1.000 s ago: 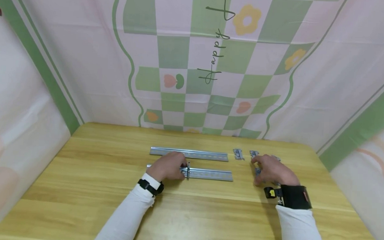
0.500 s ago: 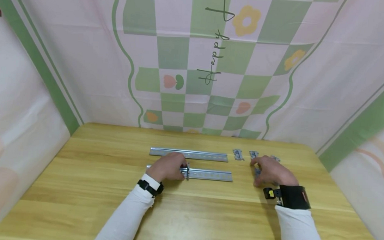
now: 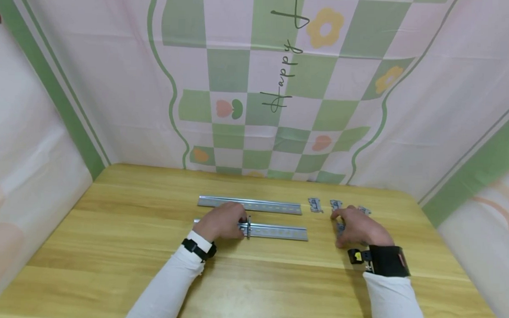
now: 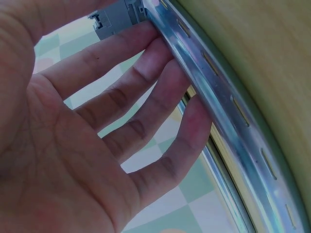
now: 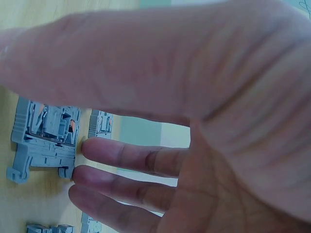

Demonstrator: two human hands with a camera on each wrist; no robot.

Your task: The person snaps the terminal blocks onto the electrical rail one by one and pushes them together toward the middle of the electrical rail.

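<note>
My left hand (image 3: 223, 221) holds the front slotted metal DIN rail (image 3: 279, 232), the hand covering part of its left half. In the left wrist view, its bent fingertips press along one edge of the rail. A thin grey terminal block (image 3: 249, 228) stands upright across this rail, right beside the left thumb and index finger. My right hand (image 3: 363, 227) hovers over another grey terminal block (image 5: 48, 141) lying flat on the table. Its thumb and fingers are spread about that block, with the lower fingertips close to one edge. The right index finger is mostly hidden behind the thumb.
A second DIN rail (image 3: 274, 207) lies parallel behind the first. Further terminal blocks lie at the back right: one block (image 3: 315, 205) beside the rear rail's end, others near the right hand. A patterned cloth (image 3: 264, 108) hangs behind the wooden table (image 3: 250, 285).
Both hands keep practically the same pose and place. The whole head view has shifted very slightly; the rails and blocks stay where they were.
</note>
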